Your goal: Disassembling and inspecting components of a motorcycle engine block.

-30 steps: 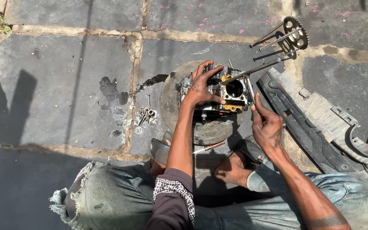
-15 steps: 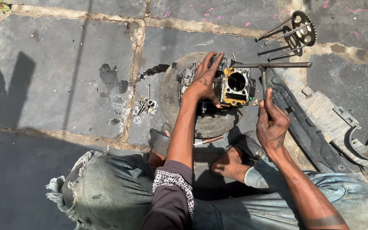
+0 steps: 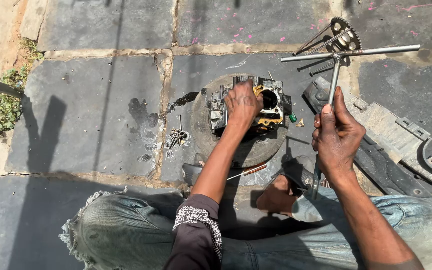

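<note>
Left hand (image 3: 242,104) presses down on the engine block (image 3: 271,102), which sits on a small tyre (image 3: 211,137) on the stone floor; right hand (image 3: 337,135) grips a T-handle wrench (image 3: 346,54) lifted clear. Several loose bolts (image 3: 176,136) lie beside it, so dismantling looks partway done.

I see a grimy, dull cast-metal engine block (image 3: 256,107) with a brassy gasket, sitting on a worn, matt black rubber tyre (image 3: 246,145). The bare steel T-handle wrench (image 3: 338,62) looks smooth with a faint sheen. The rough grey stone paving (image 3: 101,100) carries dark oily stains. My jeans (image 3: 126,230) are faded, frayed denim.
</note>
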